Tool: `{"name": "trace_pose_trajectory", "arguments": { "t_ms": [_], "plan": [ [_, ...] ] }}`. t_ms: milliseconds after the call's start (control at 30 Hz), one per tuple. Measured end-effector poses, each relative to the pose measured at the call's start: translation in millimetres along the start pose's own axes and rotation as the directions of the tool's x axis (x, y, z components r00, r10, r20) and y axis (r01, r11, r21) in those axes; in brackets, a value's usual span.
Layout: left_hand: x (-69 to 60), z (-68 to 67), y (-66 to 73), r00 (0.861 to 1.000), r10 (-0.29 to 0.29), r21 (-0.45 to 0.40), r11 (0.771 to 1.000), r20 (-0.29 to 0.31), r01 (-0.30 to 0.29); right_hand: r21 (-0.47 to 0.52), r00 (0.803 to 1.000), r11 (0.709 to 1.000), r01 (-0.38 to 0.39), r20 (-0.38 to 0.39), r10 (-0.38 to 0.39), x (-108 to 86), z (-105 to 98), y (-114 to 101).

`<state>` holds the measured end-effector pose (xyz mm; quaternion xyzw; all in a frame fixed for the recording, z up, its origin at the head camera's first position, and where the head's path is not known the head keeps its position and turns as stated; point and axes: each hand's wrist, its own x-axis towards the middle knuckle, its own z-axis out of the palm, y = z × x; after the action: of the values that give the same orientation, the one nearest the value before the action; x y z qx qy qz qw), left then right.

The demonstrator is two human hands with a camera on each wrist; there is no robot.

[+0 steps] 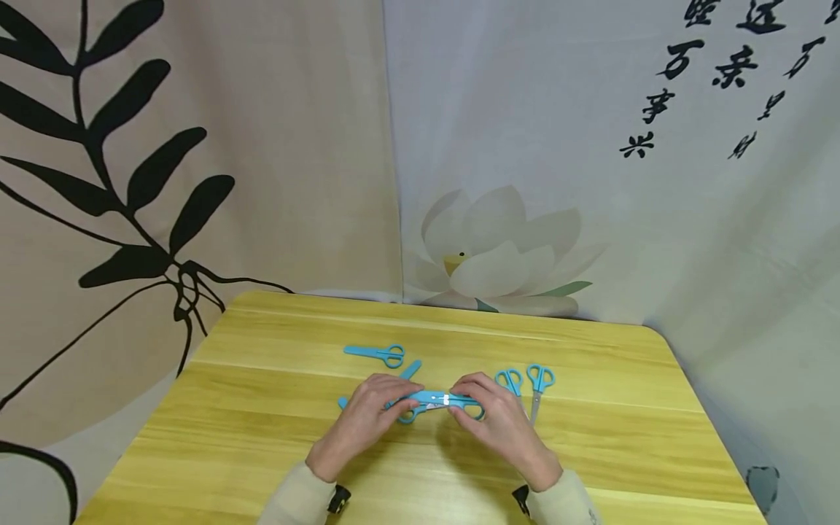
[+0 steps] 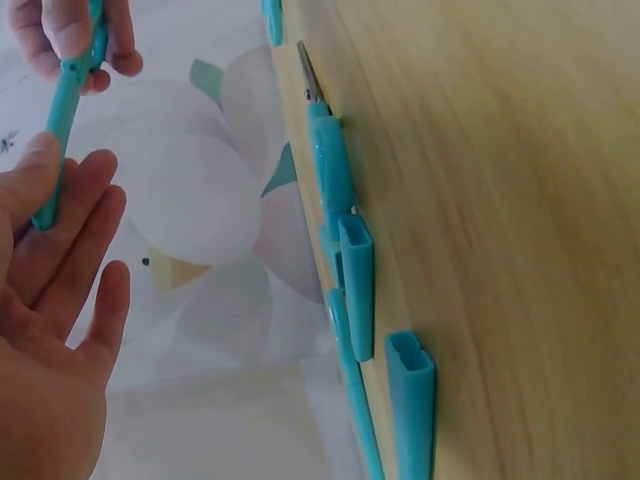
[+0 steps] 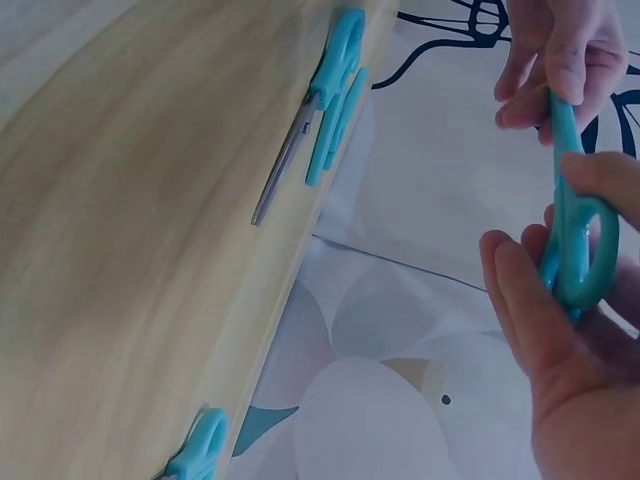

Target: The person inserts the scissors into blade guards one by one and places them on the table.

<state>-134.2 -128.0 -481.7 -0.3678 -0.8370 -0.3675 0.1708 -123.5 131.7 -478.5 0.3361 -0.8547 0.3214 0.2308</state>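
Between the two hands is a pair of blue scissors with its blade in a blue cover (image 1: 426, 397). The left hand (image 1: 370, 410) pinches the cover's end between thumb and fingers; the same pinch shows in the left wrist view, left hand (image 2: 60, 260). At the other end, the right hand (image 1: 495, 419) grips the handles; in the right wrist view the right hand (image 3: 570, 340) has its thumb on the blue handle loops (image 3: 588, 255). Both hands are raised above the table. Uncovered scissors (image 1: 420, 413) lie beneath, partly hidden.
On the wooden table (image 1: 623, 437), covered scissors (image 1: 375, 353) lie at the back. Two uncovered scissors, one (image 1: 539, 379) farther right, lie beyond the right hand. A loose blue cover (image 1: 410, 370) is behind the left hand; another cover (image 2: 412, 400) shows in the left wrist view.
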Motion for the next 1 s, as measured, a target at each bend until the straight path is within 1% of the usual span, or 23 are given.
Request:
{"name": "trace_pose_trajectory", "arguments": {
  "t_ms": [167, 367, 633, 767, 1000],
  "plan": [
    [-1.6, 0.2, -1.5, 1.000, 0.005, -0.011, 1.000, 0.006, -0.005, -0.014, 1.000, 1.000, 0.011, 0.006, -0.011, -0.5, 1.5, -0.6],
    [-0.4, -0.1, -0.5, 0.999, 0.014, -0.046, 0.999, 0.040, -0.012, 0.009, 1.000, 1.000, 0.018, 0.004, -0.018, -4.6, 2.3, 0.6],
    [-0.4, -0.2, 0.3, 0.998, -0.010, -0.054, 0.998, 0.063, 0.013, 0.012, 1.000, 1.000, 0.020, -0.001, -0.020, -4.9, 2.7, 0.2],
    [-0.1, 0.7, 0.6, 0.997, -0.012, -0.059, 0.998, 0.074, 0.016, 0.004, 1.000, 1.000, 0.021, 0.005, -0.021, -4.7, 2.1, -1.0],
    [1.8, 1.9, 1.4, 0.998, 0.002, -0.047, 0.999, 0.065, 0.001, 0.008, 1.000, 1.000, 0.013, 0.003, -0.013, -3.0, 1.8, -2.4]
  ]
}}
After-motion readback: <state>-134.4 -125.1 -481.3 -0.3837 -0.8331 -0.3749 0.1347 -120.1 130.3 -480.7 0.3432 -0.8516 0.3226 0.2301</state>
